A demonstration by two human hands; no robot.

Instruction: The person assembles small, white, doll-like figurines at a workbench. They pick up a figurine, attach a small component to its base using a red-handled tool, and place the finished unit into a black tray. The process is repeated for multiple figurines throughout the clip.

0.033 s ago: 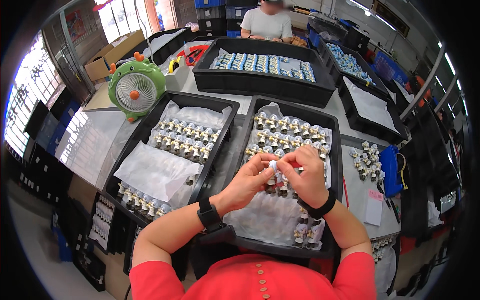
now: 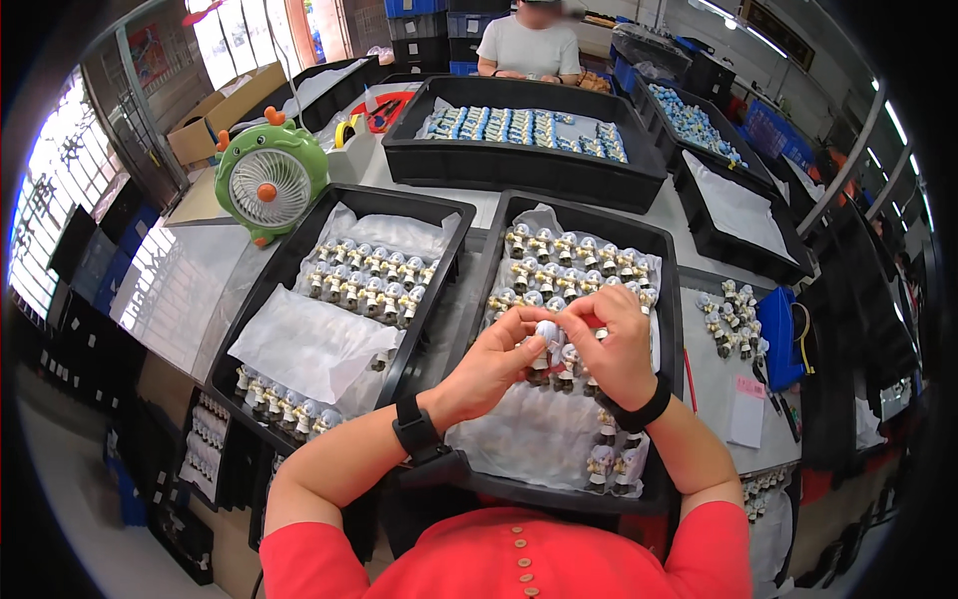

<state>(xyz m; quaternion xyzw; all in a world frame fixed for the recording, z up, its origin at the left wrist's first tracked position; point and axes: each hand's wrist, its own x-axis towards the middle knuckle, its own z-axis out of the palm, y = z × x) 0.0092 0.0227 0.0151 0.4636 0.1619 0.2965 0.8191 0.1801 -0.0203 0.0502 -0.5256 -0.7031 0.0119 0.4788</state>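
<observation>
My left hand [image 2: 497, 357] is closed on a small figurine [image 2: 546, 331] with a pale lavender head, thumb and fingers around its side. My right hand [image 2: 616, 344] is pinched at the top of the same figurine. A bit of red [image 2: 600, 333] shows by the right fingers; its kind is unclear. Both hands are above a black tray [image 2: 659, 250] lined with white sheeting. Rows of similar white-and-gold figurines [image 2: 566, 247] lie in it, and a white sheet [image 2: 529, 439] covers its near part. The held figurine's lower part is mostly hidden by my fingers.
Another black tray [image 2: 454, 225] of figurines stands left, beside a green fan [image 2: 269, 185]. A large tray [image 2: 519, 183] of blue pieces is behind. At right lie loose figurines [image 2: 731, 319], a blue container [image 2: 781, 334] and a paper pad [image 2: 746, 419]. A person [image 2: 529, 48] sits across.
My right fingers have shifted slightly up and left over the figurine's head, and more of the head shows. My left hand has hardly moved.
</observation>
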